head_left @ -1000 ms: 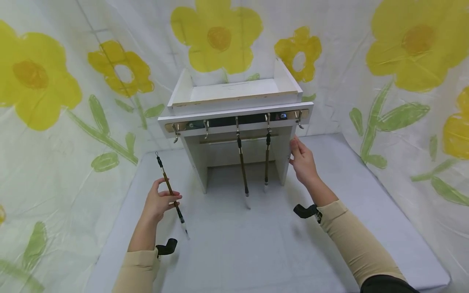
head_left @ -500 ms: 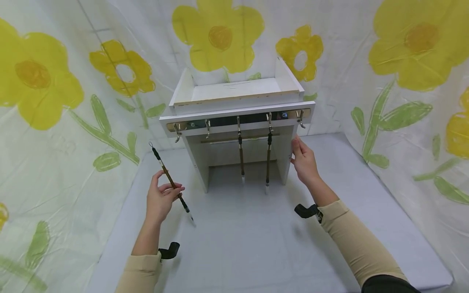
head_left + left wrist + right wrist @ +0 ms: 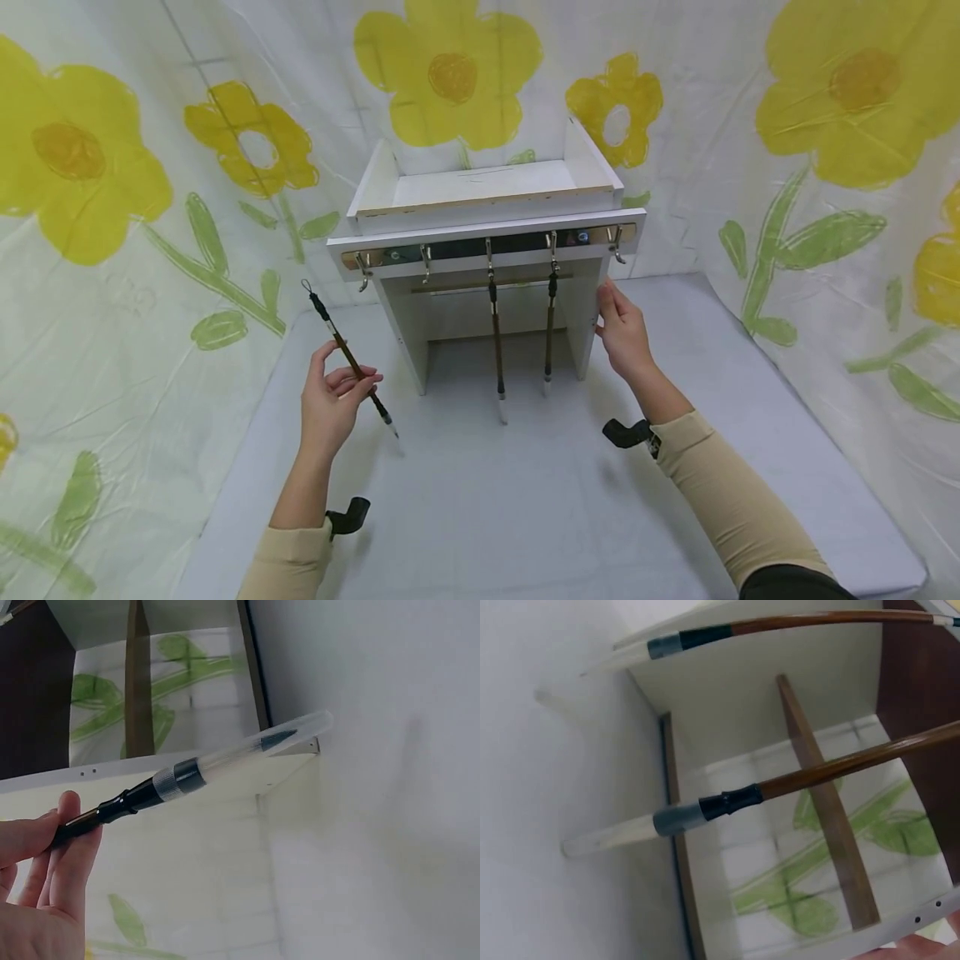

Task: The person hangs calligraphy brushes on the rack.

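Observation:
My left hand (image 3: 327, 408) pinches a calligraphy brush (image 3: 346, 352) by its brown shaft, left of the white rack (image 3: 480, 185). The brush tilts, its cord loop up on the left and its tip down on the right. In the left wrist view a clear cap (image 3: 307, 726) covers its dark-ended bristles. My right hand (image 3: 624, 337) grips the rack's right side panel; only a bit of its fingers shows in the right wrist view. Two more capped brushes hang from hooks, a middle brush (image 3: 497, 346) and a right brush (image 3: 550, 333).
A metal strip (image 3: 457, 251) with several hooks runs along the rack's front edge; the two leftmost hooks (image 3: 426, 265) and the far right hook (image 3: 617, 246) carry nothing. A thin wooden bar (image 3: 829, 810) crosses inside. The rack stands on a white-covered table (image 3: 480, 508) before a flowered curtain (image 3: 450, 75).
My left hand has risen slightly and shifted right, and its brush now leans more. The middle hanging brush swings back and forth. My right hand stays on the rack.

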A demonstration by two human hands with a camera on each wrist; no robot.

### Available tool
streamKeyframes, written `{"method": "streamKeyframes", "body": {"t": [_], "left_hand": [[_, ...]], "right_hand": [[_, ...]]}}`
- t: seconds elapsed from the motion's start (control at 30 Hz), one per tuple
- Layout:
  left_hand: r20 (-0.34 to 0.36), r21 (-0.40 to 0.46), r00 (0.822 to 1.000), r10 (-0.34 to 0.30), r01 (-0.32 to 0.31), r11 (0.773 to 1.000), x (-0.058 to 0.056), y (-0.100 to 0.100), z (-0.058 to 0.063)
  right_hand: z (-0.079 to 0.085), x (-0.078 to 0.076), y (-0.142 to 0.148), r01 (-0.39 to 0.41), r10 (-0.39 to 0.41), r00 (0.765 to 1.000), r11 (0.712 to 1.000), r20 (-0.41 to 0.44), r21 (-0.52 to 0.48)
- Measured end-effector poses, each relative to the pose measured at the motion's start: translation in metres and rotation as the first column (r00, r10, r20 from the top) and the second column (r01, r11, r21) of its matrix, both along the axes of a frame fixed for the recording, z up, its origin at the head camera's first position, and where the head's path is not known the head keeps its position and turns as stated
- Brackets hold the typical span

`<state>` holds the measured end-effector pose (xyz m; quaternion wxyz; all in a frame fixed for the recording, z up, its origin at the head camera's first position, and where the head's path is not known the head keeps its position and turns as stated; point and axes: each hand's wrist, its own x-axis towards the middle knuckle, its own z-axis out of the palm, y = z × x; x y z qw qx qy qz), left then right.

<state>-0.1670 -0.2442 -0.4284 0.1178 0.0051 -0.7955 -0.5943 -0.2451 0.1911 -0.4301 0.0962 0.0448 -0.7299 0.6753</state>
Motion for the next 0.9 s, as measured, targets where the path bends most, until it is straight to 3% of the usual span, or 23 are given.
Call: {"method": "streamKeyframes", "body": {"t": [0.5,0.9], "left_hand": [[-0.149,-0.009,0.988,-0.046,0.045,0.999,0.018,0.025,0.027],[-0.222,-0.006,0.972,-0.076,0.077,0.997,0.024,0.041,0.034]], "right_hand": [[0.002,0.001,0.002,0.001,-0.001,1.0,1.0,-0.003,0.013],[0.003,0.002,0.001,0.006,-0.006,1.0,1.0,0.017,0.007]]}}
